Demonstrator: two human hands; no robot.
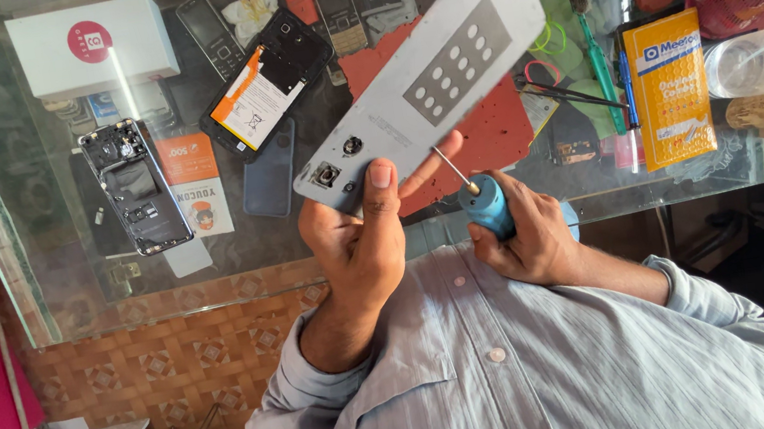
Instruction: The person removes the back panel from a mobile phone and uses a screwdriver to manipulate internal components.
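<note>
1. The left hand (360,238) is clamped on the lower end of a long, flat grey plastic panel (427,77). The thumb presses on its face and the fingers wrap behind it.
2. That panel is held up in the air, tilted, rising from the near edge of the glass counter (34,246) toward its far right side. It has a darker grey patch with rows of small round holes and two round fittings near the held end.
3. The right hand (526,233) is closed around the blue handle of a small screwdriver (475,193). Its thin metal shaft points up at the panel's lower edge. Whether the tip actually touches, I cannot tell.
4. The two hands are close together, just over the near edge of the counter, in front of a pale grey striped shirt.
5. On the counter, toward the left, a black phone with its back removed (136,186) lies flat.
6. Beside it, nearer the middle, is an opened phone showing an orange and white battery (267,85).
7. At the far left corner sits a white rectangular box (90,46).
8. Toward the right edge lies a flat orange packet (671,86), with a green-handled tool (596,61) just left of it.
</note>
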